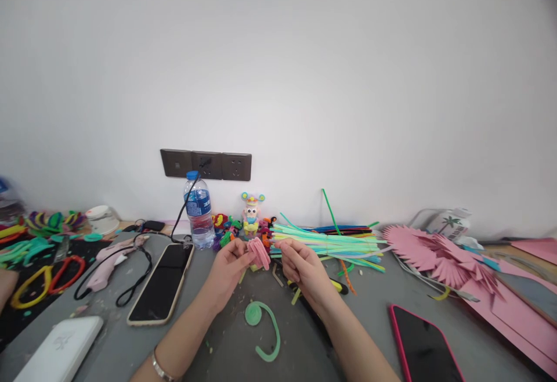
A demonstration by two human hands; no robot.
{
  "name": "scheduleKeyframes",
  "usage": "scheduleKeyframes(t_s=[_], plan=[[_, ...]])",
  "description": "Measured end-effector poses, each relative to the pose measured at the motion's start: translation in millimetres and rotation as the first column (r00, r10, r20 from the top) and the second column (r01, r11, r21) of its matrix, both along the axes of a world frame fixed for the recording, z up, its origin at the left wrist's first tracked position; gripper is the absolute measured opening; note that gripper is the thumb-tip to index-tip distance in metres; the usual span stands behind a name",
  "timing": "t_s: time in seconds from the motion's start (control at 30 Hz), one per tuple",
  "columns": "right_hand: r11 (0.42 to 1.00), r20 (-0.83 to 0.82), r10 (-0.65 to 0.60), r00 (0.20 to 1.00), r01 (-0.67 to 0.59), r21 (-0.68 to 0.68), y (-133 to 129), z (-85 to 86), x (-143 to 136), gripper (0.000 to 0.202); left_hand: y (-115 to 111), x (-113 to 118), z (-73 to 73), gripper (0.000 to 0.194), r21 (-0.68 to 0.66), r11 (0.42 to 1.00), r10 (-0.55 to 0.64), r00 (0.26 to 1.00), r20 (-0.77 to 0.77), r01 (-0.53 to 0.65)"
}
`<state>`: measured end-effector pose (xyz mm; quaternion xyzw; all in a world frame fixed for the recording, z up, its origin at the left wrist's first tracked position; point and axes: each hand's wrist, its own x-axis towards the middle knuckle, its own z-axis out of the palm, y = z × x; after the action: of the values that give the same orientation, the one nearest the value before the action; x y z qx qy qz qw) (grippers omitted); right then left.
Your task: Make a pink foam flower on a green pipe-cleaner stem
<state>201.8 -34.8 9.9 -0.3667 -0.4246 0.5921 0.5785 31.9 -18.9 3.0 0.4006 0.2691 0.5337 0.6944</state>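
My left hand [232,269] pinches a pink fuzzy pipe cleaner [259,253], folded into several side-by-side loops. To its right my right hand [302,266] is closed, thumb against forefinger; whatever sits between those fingertips is too small to make out. Below both hands a green pipe cleaner [274,327] lies on the grey table mat [235,347], one end wound into a flat spiral and the other curving like a hook. Behind my right hand spreads a bundle of pipe cleaners [335,245], mostly pale green. Dark-handled pliers or cutters [338,286] are partly hidden under my right wrist.
A water bottle [199,213] and a small figurine [251,213] stand near the wall. Left are a phone [162,283], a pink glue gun [104,269], scissors [32,289] and a white power bank [61,350]. Right are a pink-edged phone [424,344] and folded pink paper [439,254].
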Motion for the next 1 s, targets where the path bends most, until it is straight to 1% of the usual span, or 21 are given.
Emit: scheduleKeyframes(t_s=[0.17, 0.33, 0.4, 0.47, 0.57, 0.67, 0.8, 1.0], plan=[[0.998, 0.085, -0.066, 0.994, 0.064, 0.021, 0.1, 0.2, -0.4, 0.035, 0.4, -0.1, -3.0, 0.037, 0.035, 0.999, -0.028, 0.999, 0.027, 0.027], [0.999, 0.123, -0.040, 0.992, 0.036, 0.035, 0.6, -0.1, -0.6, 0.039, -0.7, 1.8, -4.3, 0.037, 0.024, 0.999, -0.025, 1.000, 0.012, 0.025], [0.999, 0.108, -0.032, 0.994, 0.028, 0.044, 1.1, -1.7, -0.7, 0.039, -1.6, 3.5, -4.6, 0.038, 0.015, 1.000, -0.023, 1.000, 0.015, 0.023], [0.998, 0.057, -0.037, 0.998, 0.034, 0.054, 1.5, -3.3, -0.9, 0.039, -2.5, 5.0, -4.7, 0.038, 0.011, 1.000, -0.026, 0.999, 0.020, 0.026], [0.996, -0.031, -0.058, 0.998, 0.060, 0.064, 1.7, -4.0, -1.2, 0.039, -3.5, 6.6, -4.6, 0.039, 0.012, 0.999, -0.033, 0.999, 0.022, 0.032], [0.992, -0.049, -0.104, 0.993, 0.108, 0.071, 1.4, -2.7, -1.4, 0.037, -4.3, 7.4, -4.1, 0.039, 0.006, 1.000, -0.029, 0.999, 0.025, 0.029], [0.980, 0.016, -0.184, 0.983, 0.182, 0.082, 1.7, -2.5, -0.6, 0.035, -4.8, 8.2, -3.1, 0.040, -0.010, 1.000, -0.013, 1.000, 0.013, 0.013], [0.981, 0.096, -0.186, 0.978, 0.179, 0.078, 5.0, -8.9, 1.8, 0.037, -3.3, 7.9, -5.8, 0.041, -0.009, 1.000, -0.005, 1.000, 0.007, 0.005]])
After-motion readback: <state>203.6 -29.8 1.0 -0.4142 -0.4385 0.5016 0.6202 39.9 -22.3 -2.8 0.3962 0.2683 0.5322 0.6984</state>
